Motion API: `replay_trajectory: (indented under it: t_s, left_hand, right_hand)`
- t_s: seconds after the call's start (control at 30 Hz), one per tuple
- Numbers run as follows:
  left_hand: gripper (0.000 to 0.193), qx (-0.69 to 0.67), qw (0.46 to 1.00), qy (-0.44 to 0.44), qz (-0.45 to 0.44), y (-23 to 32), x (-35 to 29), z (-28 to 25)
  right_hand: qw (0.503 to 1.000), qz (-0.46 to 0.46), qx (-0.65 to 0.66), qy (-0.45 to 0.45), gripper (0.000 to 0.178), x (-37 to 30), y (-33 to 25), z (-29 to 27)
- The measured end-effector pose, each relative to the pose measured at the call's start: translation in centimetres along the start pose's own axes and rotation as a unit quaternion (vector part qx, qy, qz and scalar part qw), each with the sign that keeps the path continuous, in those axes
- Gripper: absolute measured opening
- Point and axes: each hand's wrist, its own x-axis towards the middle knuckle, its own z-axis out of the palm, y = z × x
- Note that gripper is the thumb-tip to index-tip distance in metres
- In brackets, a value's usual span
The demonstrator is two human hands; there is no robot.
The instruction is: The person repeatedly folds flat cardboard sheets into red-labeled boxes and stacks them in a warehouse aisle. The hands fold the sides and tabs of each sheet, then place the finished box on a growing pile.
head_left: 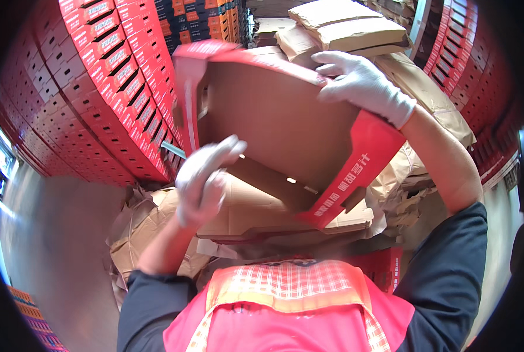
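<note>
A red carton tray [273, 117], plain brown inside and with low red side walls, is held tilted in front of me. White lettering runs along its right wall. My right hand [359, 85], in a white glove, grips the far right edge of the tray, thumb and fingers on either side of the wall. My left hand [203, 179], also gloved, is beside the tray's near left corner. Its fingers are stretched out and slightly blurred; whether they touch the cardboard I cannot tell. Beneath the tray lies a stack of flat brown cardboard [238, 205].
Tall stacks of red cartons [115, 64] rise at the left, and more red cartons [455, 47] stand at the right. Paper-wrapped bundles [356, 29] are piled at the back. Behind stand dark and orange cartons [194, 20]. Grey floor [68, 234] shows at the left.
</note>
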Motion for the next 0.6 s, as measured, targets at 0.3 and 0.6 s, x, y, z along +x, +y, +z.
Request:
replay_trajectory:
  t_s: [0.3, 0.6]
  left_hand:
    - [0.101, 0.142, 0.955, -0.259, 0.026, 4.3, 5.0, 0.5]
    - [0.09, 0.0, 0.991, -0.068, 0.115, 4.6, 8.9, 15.6]
  right_hand:
    - [0.911, 0.308, 0.273, 0.012, 0.019, -11.9, 16.4, 11.7]
    - [0.892, -0.022, 0.265, 0.364, 0.026, -8.4, 6.3, -1.4]
